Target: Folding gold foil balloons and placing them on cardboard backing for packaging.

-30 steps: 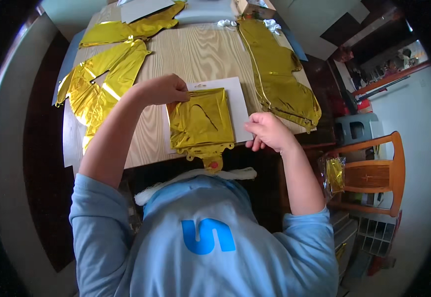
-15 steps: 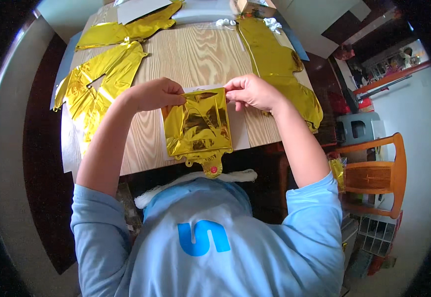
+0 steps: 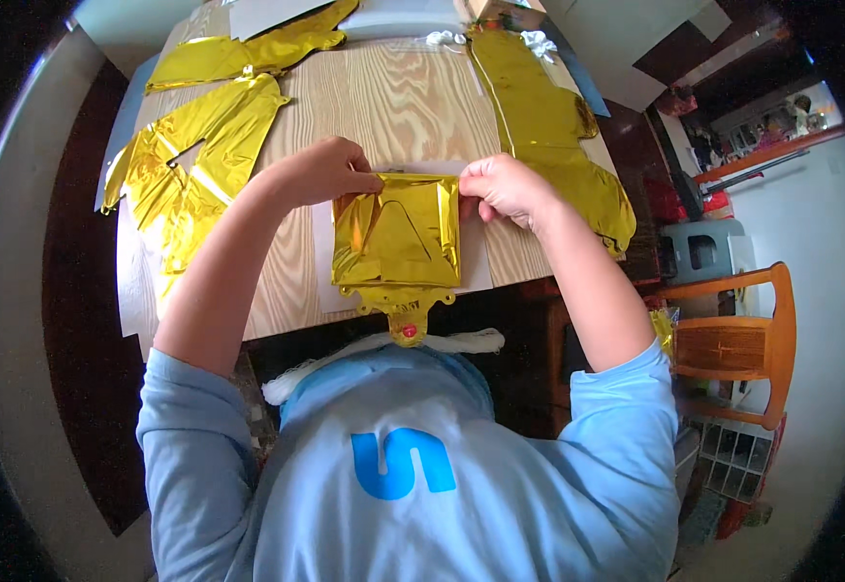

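A folded gold foil balloon (image 3: 396,238) lies at the near edge of the wooden table, over a pale sheet (image 3: 477,254). Its tabbed neck, with a small red dot, hangs past the edge toward me. My left hand (image 3: 330,175) pinches the balloon's far left corner between thumb and fingers. At the far right corner, my right hand (image 3: 505,188) pinches the foil with its fingertips. The foil lies fairly flat between them, with a few creases.
Flat gold foil balloons (image 3: 204,145) lie along the table's left side, and more gold foil (image 3: 539,116) is stacked on the right. White crumpled bits (image 3: 540,45) and a box (image 3: 506,12) sit at the far end. A wooden chair (image 3: 733,344) stands at the right.
The folded balloon has shifted slightly right and straightened, and its surface looks flatter. My left hand has moved right and a little away; my right hand has moved slightly right.
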### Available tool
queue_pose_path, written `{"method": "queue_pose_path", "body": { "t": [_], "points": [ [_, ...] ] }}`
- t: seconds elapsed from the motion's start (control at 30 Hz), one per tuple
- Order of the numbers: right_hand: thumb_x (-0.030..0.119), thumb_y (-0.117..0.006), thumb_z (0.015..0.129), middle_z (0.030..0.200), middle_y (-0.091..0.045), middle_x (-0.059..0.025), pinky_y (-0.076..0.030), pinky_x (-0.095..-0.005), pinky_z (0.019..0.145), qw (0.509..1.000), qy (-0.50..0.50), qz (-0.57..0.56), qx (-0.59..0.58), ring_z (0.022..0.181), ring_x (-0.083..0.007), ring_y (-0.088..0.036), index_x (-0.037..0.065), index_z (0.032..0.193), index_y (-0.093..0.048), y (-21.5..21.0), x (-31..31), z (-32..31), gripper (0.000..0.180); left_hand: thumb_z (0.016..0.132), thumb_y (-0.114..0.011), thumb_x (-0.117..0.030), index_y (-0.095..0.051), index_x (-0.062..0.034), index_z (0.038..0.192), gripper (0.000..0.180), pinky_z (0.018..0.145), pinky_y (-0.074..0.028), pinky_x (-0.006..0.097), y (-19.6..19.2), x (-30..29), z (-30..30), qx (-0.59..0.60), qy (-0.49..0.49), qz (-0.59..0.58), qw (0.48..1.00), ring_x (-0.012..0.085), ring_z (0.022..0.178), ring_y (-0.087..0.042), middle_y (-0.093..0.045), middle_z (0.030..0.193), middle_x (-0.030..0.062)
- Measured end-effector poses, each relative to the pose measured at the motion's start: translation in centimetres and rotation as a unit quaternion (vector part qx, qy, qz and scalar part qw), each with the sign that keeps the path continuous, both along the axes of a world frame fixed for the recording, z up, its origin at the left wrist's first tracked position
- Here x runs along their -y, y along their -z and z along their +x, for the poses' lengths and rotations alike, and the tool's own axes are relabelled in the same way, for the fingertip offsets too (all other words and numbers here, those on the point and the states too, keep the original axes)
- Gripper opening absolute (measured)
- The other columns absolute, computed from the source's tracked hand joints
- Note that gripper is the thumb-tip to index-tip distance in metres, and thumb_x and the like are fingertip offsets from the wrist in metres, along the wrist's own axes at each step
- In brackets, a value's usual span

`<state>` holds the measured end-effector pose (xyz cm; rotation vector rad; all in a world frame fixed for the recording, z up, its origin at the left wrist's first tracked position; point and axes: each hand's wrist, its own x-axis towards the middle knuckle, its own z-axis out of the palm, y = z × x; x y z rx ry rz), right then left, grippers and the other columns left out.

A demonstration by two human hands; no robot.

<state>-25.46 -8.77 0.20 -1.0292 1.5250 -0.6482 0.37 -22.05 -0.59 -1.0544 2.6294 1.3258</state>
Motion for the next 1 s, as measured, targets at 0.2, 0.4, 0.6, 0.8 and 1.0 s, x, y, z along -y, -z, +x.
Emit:
{"method": "queue_pose_path", "body": {
  "t": [0.2, 0.4, 0.6, 0.8, 1.0],
  "points": [
    [0.013, -0.067, 0.090, 0.074, -0.067, -0.0039, -0.044, -0.0242, 0.050, 0.996, 0.006, -0.062, -0.061, 0.056, -0.0091, -0.055, 0.001, 0.088, -0.069, 0.5, 0.5, -0.2, 0.013, 0.085, -0.076, -0.030, -0.071, 0.0024, 0.091, 0.033, 0.065, -0.053, 0.034, 0.0, -0.7, -0.2, 0.007, -0.055, -0.012, 0.998, 0.0199, 0.069, -0.068, -0.071, 0.076, 0.0127],
    [0.006, -0.066, 0.094, 0.078, -0.067, -0.0025, -0.049, -0.0231, 0.062, 0.993, -0.005, -0.113, -0.029, 0.072, -0.0091, -0.061, -0.001, 0.093, -0.068, 2.8, 2.4, -0.5, 0.007, 0.085, -0.076, -0.029, -0.071, 0.0025, 0.091, 0.033, 0.066, -0.054, 0.035, 0.0, -0.7, 0.1, -0.009, -0.056, -0.007, 0.998, 0.0204, 0.071, -0.068, -0.072, 0.078, 0.0141],
    [0.009, -0.067, 0.086, 0.074, -0.071, -0.0099, -0.054, -0.0365, 0.066, 0.940, -0.039, -0.222, -0.255, 0.069, -0.0223, -0.068, 0.002, 0.085, -0.071, 2.5, 2.9, -0.5, 0.009, 0.081, -0.077, -0.033, -0.070, 0.0008, 0.092, 0.036, 0.073, -0.055, 0.040, -0.7, -2.3, 0.0, 0.003, -0.114, -0.122, 0.986, 0.0299, 0.080, -0.070, -0.072, 0.085, 0.0176],
    [0.020, -0.063, 0.093, 0.111, -0.072, -0.0152, -0.053, -0.0413, 0.091, 0.876, -0.018, -0.300, -0.376, 0.100, -0.0307, -0.069, 0.005, 0.104, -0.071, -1.6, 0.6, 4.0, 0.021, 0.081, -0.076, -0.038, -0.067, -0.0023, 0.092, 0.038, 0.079, -0.054, 0.044, -0.7, -3.1, 0.8, 0.009, -0.143, -0.143, 0.979, 0.0333, 0.089, -0.069, -0.071, 0.089, 0.0179],
    [0.032, -0.059, 0.098, 0.155, -0.041, -0.0174, -0.025, -0.0437, 0.121, 0.783, -0.186, -0.385, -0.451, 0.147, -0.0331, -0.032, 0.001, 0.143, -0.049, 3.1, 0.7, 6.0, 0.055, 0.088, -0.070, -0.037, -0.068, -0.0032, 0.099, 0.036, 0.079, -0.051, 0.043, -0.2, -2.7, 0.6, 0.024, -0.106, -0.340, 0.934, 0.0331, 0.096, -0.066, -0.068, 0.101, 0.0149]
  ]
}}
